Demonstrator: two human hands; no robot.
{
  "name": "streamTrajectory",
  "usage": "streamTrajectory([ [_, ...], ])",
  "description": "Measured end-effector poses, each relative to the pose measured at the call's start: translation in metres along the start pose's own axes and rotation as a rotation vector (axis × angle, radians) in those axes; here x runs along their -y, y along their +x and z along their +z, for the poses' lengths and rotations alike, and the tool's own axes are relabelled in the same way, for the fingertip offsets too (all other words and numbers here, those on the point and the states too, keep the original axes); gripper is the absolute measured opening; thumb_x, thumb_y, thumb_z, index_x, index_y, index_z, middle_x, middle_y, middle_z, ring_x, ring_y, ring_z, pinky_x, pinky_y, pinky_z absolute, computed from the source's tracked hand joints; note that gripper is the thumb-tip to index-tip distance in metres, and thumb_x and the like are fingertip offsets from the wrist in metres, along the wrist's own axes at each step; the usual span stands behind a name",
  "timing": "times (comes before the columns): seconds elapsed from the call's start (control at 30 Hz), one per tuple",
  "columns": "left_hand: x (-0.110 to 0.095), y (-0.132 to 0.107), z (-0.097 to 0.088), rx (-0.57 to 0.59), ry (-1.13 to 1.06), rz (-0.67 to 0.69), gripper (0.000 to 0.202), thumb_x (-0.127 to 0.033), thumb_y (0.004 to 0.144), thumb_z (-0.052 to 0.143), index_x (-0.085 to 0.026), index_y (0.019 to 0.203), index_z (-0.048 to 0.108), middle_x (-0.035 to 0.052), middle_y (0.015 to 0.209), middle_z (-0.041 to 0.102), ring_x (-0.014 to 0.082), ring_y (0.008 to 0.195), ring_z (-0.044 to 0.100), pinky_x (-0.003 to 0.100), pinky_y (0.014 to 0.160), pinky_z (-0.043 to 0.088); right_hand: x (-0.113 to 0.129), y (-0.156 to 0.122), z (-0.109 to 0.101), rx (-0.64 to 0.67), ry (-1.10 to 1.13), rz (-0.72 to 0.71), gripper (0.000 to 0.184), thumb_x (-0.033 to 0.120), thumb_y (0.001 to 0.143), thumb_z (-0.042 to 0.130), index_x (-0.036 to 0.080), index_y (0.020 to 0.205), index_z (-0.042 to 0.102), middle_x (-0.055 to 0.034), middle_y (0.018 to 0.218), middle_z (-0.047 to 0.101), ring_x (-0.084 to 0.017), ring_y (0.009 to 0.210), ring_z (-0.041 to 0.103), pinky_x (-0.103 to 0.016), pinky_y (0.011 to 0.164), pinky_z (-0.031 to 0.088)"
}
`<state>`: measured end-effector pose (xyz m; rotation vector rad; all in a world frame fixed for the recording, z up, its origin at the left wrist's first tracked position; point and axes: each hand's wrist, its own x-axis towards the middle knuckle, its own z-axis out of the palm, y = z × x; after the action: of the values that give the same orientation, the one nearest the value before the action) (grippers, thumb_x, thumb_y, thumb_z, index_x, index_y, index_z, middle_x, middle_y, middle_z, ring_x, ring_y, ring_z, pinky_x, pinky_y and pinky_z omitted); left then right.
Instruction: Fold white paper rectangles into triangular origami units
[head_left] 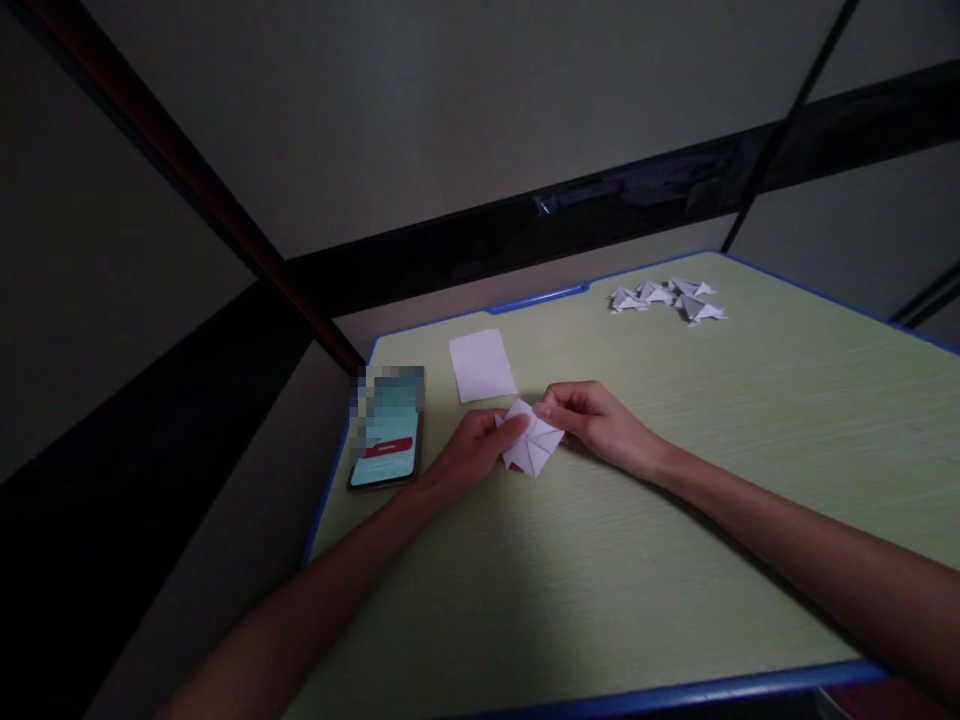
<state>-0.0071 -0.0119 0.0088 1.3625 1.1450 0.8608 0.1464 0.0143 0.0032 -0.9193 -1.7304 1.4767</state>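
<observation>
A white folded paper (534,450) with crease lines is held between both hands just above the table. My left hand (486,440) grips its left side, thumb on top and fingers beneath. At the upper right edge, my right hand (589,412) pinches the paper between thumb and curled fingers. Behind the hands lies a flat square sheet of white paper (482,366). The undersides of the folded paper and some fingertips are hidden.
To the left, a lit smartphone (388,430) lies near the edge. Several folded paper figures (667,298) stand at the back right of the pale green table (750,420), which has a blue rim. A dark-striped panel wall (480,240) rises behind it.
</observation>
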Motion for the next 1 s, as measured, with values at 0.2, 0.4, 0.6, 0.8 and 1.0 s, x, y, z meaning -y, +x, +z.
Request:
streamTrajectory([
  [0.2, -0.0009, -0.0011, -0.0004, 0.015, -0.028, -0.052, 0.027, -0.037, 0.058, 0.06, -0.011, 0.051, 0.056, -0.0006, 0.047, 0.054, 0.0078, 0.043, 0.046, 0.019, 0.044, 0.036, 0.0, -0.0004, -0.0014, -0.033, 0.026, -0.003, 0.028, 0.036, 0.07, 0.052, 0.014, 0.054, 0.045, 0.0056, 0.046, 0.036, -0.006, 0.044, 0.031, -0.022, 0.044, 0.022],
  [0.4, -0.0017, -0.0019, 0.0035, -0.151, -0.061, -0.015, 0.021, -0.03, 0.059, 0.06, -0.011, 0.051, 0.057, -0.0014, 0.047, 0.054, 0.0072, 0.043, 0.047, 0.019, 0.044, 0.037, 0.0061, -0.0023, 0.0018, -0.158, 0.192, -0.093, 0.023, 0.031, 0.063, 0.062, 0.015, 0.066, 0.047, 0.0046, 0.055, 0.048, -0.006, 0.049, 0.043, -0.021, 0.047, 0.032],
  [0.6, 0.0026, -0.0005, 0.0055, -0.262, -0.113, 0.002, 0.02, -0.029, 0.058, 0.062, -0.01, 0.056, 0.059, -0.0007, 0.049, 0.055, 0.0079, 0.043, 0.047, 0.019, 0.042, 0.038, 0.0039, -0.0034, 0.0059, -0.159, 0.197, -0.021, 0.026, 0.022, 0.053, 0.07, 0.015, 0.064, 0.047, 0.0034, 0.054, 0.054, -0.006, 0.048, 0.048, -0.02, 0.046, 0.035],
  [0.8, -0.0011, -0.0036, 0.0056, -0.233, -0.1, 0.001, 0.018, -0.028, 0.058, 0.062, -0.01, 0.055, 0.06, -0.0003, 0.049, 0.056, 0.0076, 0.043, 0.047, 0.019, 0.044, 0.038, 0.0034, -0.0029, 0.0057, -0.2, 0.193, -0.01, 0.021, 0.017, 0.049, 0.071, 0.013, 0.06, 0.053, 0.003, 0.054, 0.056, -0.006, 0.048, 0.05, -0.02, 0.047, 0.038],
  [1.0, -0.0041, -0.0049, 0.0067, -0.223, -0.073, 0.004, 0.016, -0.026, 0.056, 0.063, -0.01, 0.054, 0.059, -0.001, 0.047, 0.056, 0.0077, 0.044, 0.047, 0.02, 0.046, 0.038, 0.0051, -0.0047, 0.0052, -0.179, 0.175, -0.066, 0.015, 0.021, 0.054, 0.069, 0.013, 0.061, 0.059, 0.0009, 0.058, 0.058, -0.008, 0.052, 0.053, -0.022, 0.051, 0.041],
])
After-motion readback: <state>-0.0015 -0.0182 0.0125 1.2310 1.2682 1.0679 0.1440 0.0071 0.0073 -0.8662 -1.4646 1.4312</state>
